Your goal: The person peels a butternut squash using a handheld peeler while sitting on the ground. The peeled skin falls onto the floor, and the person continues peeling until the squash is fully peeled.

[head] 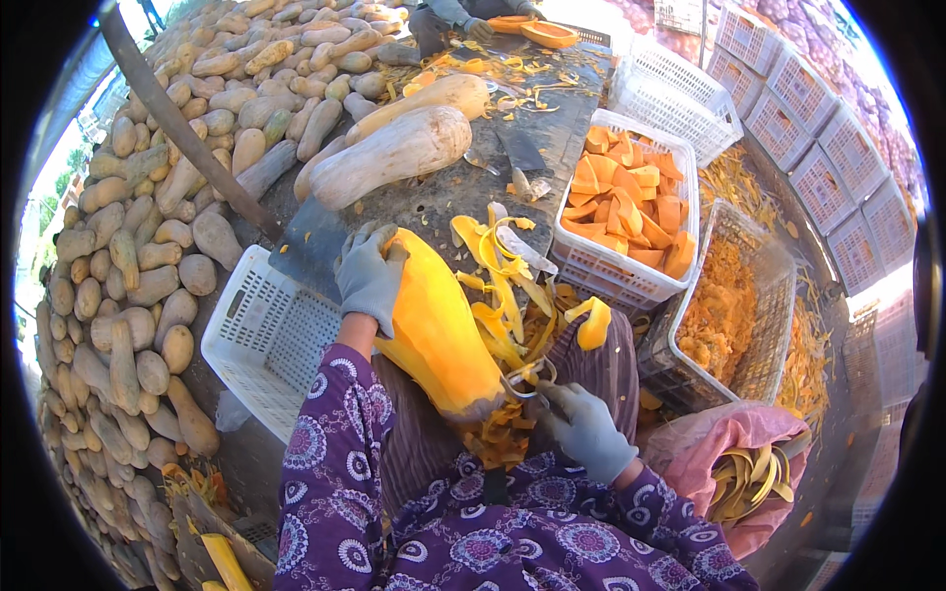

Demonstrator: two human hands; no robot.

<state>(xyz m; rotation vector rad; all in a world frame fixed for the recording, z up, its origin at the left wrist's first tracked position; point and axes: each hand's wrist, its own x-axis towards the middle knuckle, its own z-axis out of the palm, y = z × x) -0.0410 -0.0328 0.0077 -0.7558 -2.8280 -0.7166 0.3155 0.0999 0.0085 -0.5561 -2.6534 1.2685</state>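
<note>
A large, mostly peeled orange squash lies across my lap, with skin left at its near end. My left hand, in a grey glove, grips its far end. My right hand, gloved too, holds a metal peeler against the squash's near end. Curled yellow peels lie to the right of the squash, and one strip hangs over my knee. Beyond my hands, two unpeeled squashes rest on a dark worktable, near a wide dark blade.
An empty white crate stands at left, beside a squash heap. At right are a crate of orange chunks, a crate of pulp and a pink sack of peels. A co-worker's gloved hand is across the table.
</note>
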